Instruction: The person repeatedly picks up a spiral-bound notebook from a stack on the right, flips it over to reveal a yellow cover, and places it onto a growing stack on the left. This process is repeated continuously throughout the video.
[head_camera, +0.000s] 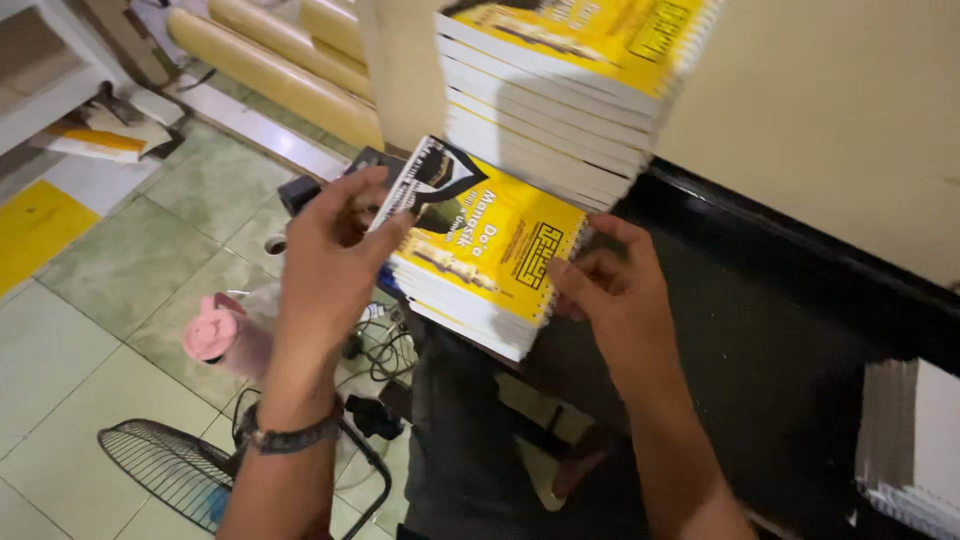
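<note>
floor tiles (90, 330), pale green and worn, fill the left side of my view, with one yellow patch (35, 225) near the edge. dark table surface (790, 340) takes up the right, running under a cream wall (840, 110). above the hands i see a tall stack of spiral-bound booklets (560, 90) with yellow covers, white page edges showing, leaning against that wall. just below and in front of it sits the smaller stack of yellow booklets (485, 265), tilted, its spiral binding toward the right, resting at the table's near edge and touching neither the floor nor the tall stack as far as i can tell. my left hand (330, 260) grips the smaller stack's left end, fingers curled over the top cover's dark corner and thumb along the side. my right hand (610, 290) presses against the spiral side, fingers bent and closed in on the edge. cream rolls (280, 70) lie on the floor at the top left. lower down i spot a wire fan guard (165, 465), a pink rolled cloth (215, 330), a tangle of black cables (385, 355), and a dark wristband (290, 437) on the left wrist. another white stack (915, 450) sits at the far right edge.
</note>
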